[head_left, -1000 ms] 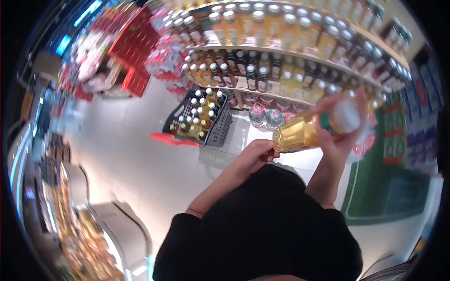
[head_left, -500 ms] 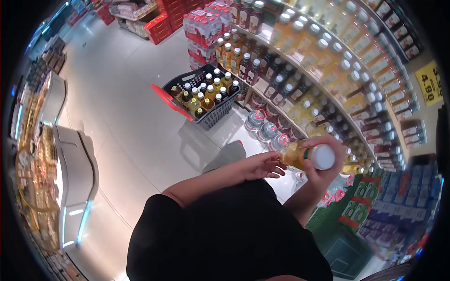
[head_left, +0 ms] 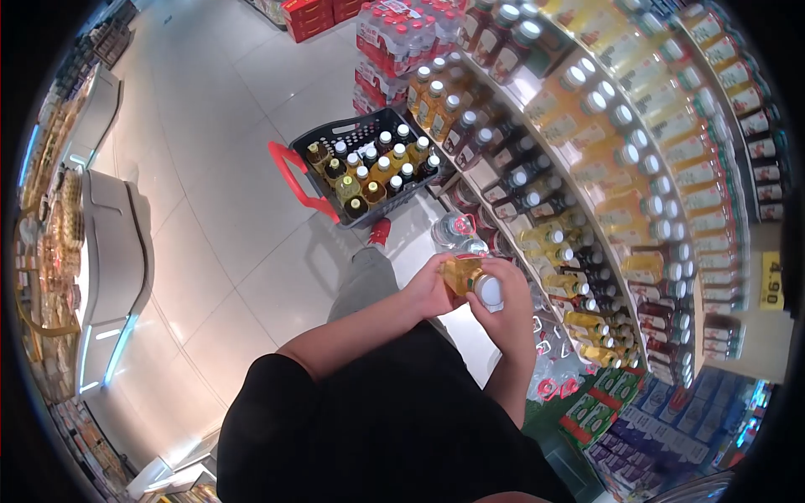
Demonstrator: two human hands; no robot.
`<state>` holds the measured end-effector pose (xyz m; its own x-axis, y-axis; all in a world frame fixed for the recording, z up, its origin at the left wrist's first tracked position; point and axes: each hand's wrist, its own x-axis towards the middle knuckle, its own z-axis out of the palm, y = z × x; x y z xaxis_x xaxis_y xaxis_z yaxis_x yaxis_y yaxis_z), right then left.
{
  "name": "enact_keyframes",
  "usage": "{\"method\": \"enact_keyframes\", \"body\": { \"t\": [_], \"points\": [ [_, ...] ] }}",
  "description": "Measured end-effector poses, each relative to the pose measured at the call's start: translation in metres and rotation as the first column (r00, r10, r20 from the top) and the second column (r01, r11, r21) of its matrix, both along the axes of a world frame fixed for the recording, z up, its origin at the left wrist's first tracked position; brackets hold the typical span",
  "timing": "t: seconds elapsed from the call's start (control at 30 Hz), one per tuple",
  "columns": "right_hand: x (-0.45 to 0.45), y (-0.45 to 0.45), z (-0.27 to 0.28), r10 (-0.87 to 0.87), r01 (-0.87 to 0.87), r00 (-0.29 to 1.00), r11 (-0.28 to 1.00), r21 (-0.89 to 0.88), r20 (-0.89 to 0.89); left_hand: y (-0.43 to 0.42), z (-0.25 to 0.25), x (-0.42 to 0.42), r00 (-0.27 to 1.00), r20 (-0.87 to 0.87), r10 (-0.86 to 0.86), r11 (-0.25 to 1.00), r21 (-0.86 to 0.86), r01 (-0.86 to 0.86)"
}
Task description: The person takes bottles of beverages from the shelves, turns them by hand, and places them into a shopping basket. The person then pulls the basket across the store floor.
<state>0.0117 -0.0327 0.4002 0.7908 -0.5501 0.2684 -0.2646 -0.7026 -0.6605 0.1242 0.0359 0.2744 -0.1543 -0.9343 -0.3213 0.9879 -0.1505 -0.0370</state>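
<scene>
Both hands hold a juice bottle (head_left: 460, 270) in front of my body, its contents amber and its white cap tilted toward me. My left hand (head_left: 430, 287) is closed round the lower end of the bottle. My right hand (head_left: 510, 303) grips the upper end beside the cap. Beyond them on the floor stands a dark shopping basket (head_left: 404, 201) with a red handle (head_left: 289, 180). Inside it are several upright bottles (head_left: 381, 172), some amber, some dark, mostly with white caps.
Tiered shelves of bottles (head_left: 579, 126) curve along my right side. Shrink-wrapped bottle packs (head_left: 394, 42) are stacked past the basket. Large water jugs (head_left: 453, 228) stand at the shelf's foot, and stacked cartons (head_left: 662, 427) sit lower right. A display counter (head_left: 122, 251) runs along the left.
The bottle has moved left and closer to my body. My left hand, open beside it before, now holds it as well. A red shoe has come into view beside the basket.
</scene>
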Motion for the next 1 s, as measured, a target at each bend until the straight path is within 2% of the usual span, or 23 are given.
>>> {"method": "enact_keyframes", "body": {
  "t": [0.1,0.17,0.2,0.23,0.27,0.33,0.37,0.4,0.57,0.67,0.8,0.87,1.0],
  "points": [
    [0.046,-0.034,-0.019,-0.027,0.028,0.993,0.999,0.015,-0.112,-0.028,-0.033,0.051,0.994,-0.065,0.092,0.995,-0.043,-0.095],
    [0.085,-0.056,-0.031,-0.015,0.038,0.982,0.992,0.121,-0.187,-0.048,-0.045,0.091,0.989,-0.065,0.134,0.99,0.06,-0.13],
    [0.107,-0.069,-0.039,0.012,0.007,0.982,0.995,0.101,-0.189,-0.058,-0.05,0.113,0.985,-0.065,0.157,0.982,0.112,-0.149],
    [0.128,-0.081,-0.049,0.041,-0.025,0.98,0.996,0.081,-0.193,-0.069,-0.07,0.134,0.98,-0.07,0.184,0.983,0.012,-0.184],
    [0.15,-0.094,-0.062,0.073,-0.062,0.977,0.996,0.06,-0.2,-0.081,-0.09,0.154,0.977,-0.05,0.205,0.978,0.052,-0.203],
    [0.2,-0.119,-0.097,0.106,-0.095,0.979,0.993,0.07,-0.174,-0.104,-0.129,0.2,0.968,-0.015,0.249,0.961,0.132,-0.245],
    [0.242,-0.14,-0.125,0.134,-0.117,0.967,0.989,0.091,-0.216,-0.123,-0.171,0.249,0.952,0.001,0.305,0.938,0.17,-0.3],
    [0.264,-0.148,-0.146,0.13,-0.109,0.965,0.989,0.101,-0.227,-0.127,-0.173,0.261,0.94,-0.013,0.34,0.931,0.147,-0.335],
    [0.37,-0.184,-0.227,0.237,-0.206,0.944,0.967,0.149,-0.229,-0.161,-0.239,0.348,0.876,0.053,0.479,0.828,0.304,-0.471],
    [0.429,-0.2,-0.27,0.281,-0.255,0.924,0.958,0.128,-0.261,-0.174,-0.276,0.391,0.883,0.079,0.462,0.826,0.324,-0.462],
    [0.484,-0.217,-0.337,0.362,-0.327,0.876,0.932,0.158,-0.319,-0.185,-0.331,0.419,0.843,0.083,0.532,0.741,0.436,-0.511],
    [0.502,-0.221,-0.369,0.398,-0.351,0.816,0.917,0.187,-0.419,-0.188,-0.358,0.422,0.814,0.053,0.579,0.697,0.485,-0.527],
    [0.526,-0.222,-0.428,0.445,-0.431,0.672,0.885,0.176,-0.592,-0.183,-0.403,0.414,0.762,-0.071,0.644,0.689,0.488,-0.537]
  ]
}}
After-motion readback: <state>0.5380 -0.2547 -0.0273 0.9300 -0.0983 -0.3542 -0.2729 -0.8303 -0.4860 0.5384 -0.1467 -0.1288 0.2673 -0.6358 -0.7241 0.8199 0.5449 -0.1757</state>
